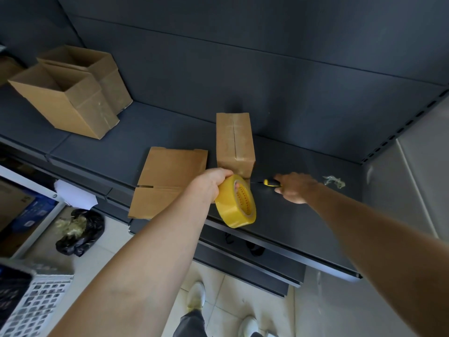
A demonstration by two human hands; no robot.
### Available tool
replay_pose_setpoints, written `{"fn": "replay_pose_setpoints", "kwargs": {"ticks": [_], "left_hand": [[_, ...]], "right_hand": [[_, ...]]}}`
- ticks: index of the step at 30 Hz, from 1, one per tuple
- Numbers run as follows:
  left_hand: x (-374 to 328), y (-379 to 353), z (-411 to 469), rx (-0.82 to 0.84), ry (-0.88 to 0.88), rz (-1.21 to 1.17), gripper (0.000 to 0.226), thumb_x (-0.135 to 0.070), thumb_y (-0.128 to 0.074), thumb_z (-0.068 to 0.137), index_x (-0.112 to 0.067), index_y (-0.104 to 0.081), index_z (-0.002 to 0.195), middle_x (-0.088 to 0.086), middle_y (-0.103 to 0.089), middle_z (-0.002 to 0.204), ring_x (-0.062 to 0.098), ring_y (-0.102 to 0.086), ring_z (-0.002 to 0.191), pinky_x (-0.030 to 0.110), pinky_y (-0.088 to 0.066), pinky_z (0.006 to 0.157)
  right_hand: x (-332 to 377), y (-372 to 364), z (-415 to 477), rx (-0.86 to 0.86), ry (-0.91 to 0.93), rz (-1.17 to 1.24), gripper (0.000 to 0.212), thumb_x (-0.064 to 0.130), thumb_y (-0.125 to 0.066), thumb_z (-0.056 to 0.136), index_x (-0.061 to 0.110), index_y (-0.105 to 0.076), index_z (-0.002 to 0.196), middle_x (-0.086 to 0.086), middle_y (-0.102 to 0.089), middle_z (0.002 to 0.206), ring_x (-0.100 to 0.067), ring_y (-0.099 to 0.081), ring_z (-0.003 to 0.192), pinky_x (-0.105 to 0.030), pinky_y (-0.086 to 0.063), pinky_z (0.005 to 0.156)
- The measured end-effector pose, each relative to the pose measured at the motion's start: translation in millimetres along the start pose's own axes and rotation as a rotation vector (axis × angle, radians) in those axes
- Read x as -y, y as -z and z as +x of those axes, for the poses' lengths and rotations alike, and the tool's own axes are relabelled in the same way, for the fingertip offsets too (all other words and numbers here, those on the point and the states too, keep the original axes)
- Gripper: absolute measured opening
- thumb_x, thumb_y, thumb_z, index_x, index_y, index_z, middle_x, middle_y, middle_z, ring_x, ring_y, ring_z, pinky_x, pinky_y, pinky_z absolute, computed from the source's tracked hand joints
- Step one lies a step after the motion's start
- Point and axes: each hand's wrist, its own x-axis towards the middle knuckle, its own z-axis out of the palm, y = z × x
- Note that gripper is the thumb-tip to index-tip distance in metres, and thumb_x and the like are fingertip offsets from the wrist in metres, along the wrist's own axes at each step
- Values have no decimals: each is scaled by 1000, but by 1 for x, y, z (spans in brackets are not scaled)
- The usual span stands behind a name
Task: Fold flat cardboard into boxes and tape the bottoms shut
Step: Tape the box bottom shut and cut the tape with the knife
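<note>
L hand (213, 183) has its fingers curled tight round the yellow tape roll (235, 200), holding it up just over the front edge of the dark shelf (315, 147), roll tilted w/ the core facing the camera. R hand (295, 187) is palm down on the shelf, fingers loose and mostly straight, not closed on anything. The end of the yellow/black cutter (271, 182) lies btw thumb and index finger, and tbh I can't tell if they actually touch it, bit blurry there.

The made-up box (234, 139) stands on the shelf right behind the tape roll, flaps closed w/ clear tape along the seam on top. Just left of it is the flat cardboard (167, 181), lying on the shelf w/ its near end sticking out past the front edge. Way over at the back left are 2 open boxes (65, 98), touching, one behind the other.

Other stuff: a crumpled tape scrap (334, 181) on the shelf near the R hand, a black bag (80, 232) on the floor below, a white basket (36, 305) bottom left, and the person's white shoes (196, 295) on the tiles
</note>
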Motion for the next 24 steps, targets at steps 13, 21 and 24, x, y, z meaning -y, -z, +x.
{"fn": "replay_pose_setpoints", "kwargs": {"ticks": [13,21,24], "left_hand": [[-6,0,-6,37,34,89,21,-21,-67,87,0,-64,87,13,-66,54,18,-62,39,27,-53,42],[-3,-2,-6,-6,-35,113,19,-24,-67,86,-4,-66,87,13,-70,72,26,-69,69,41,-57,80],[1,0,-6,-13,-54,137,17,-21,-68,85,-4,-66,83,13,-70,68,27,-69,68,42,-57,82]], "right_hand": [[-13,7,-8,-74,-323,-216,44,14,-55,89,9,-43,131,-11,-48,133,-30,-37,125,-46,-38,98],[61,49,-6,-643,394,147,48,41,-53,94,23,-47,138,-6,-46,133,-27,-38,118,-43,-38,99],[69,49,5,-421,361,-7,49,36,-46,98,35,-34,146,1,-30,147,-23,-28,127,-38,-31,109]]}}
